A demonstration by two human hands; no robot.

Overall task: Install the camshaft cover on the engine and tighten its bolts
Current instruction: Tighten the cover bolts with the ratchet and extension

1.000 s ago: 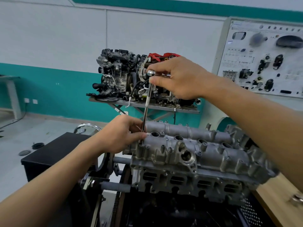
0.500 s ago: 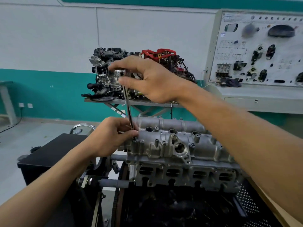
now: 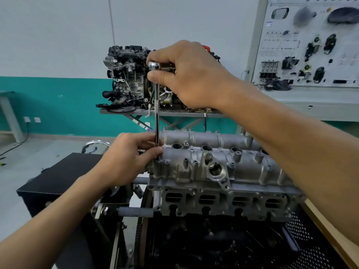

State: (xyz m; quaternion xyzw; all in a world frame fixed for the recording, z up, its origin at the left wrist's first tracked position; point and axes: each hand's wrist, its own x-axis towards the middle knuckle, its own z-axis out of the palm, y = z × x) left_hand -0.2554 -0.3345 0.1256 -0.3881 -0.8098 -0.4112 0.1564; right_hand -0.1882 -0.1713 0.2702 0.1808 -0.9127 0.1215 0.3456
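The grey aluminium camshaft cover (image 3: 219, 164) sits on top of the engine (image 3: 213, 206), with several bolts standing along its edges. A chrome ratchet with a long extension bar (image 3: 157, 117) stands upright over a bolt at the cover's near left corner. My right hand (image 3: 186, 74) grips the ratchet head at the top. My left hand (image 3: 128, 160) pinches the lower end of the bar just above the bolt. The socket and bolt head are hidden by my left fingers.
A second engine (image 3: 132, 78) sits on a grey stand behind. A white display board (image 3: 314, 45) with car parts stands at the right. A black cabinet (image 3: 58, 183) is at the left, and a wooden bench edge (image 3: 330, 230) at the right.
The ratchet bar has gone from tilted to upright. My right hand stays on the ratchet head and my left hand stays on the lower bar. The camera view shifted.
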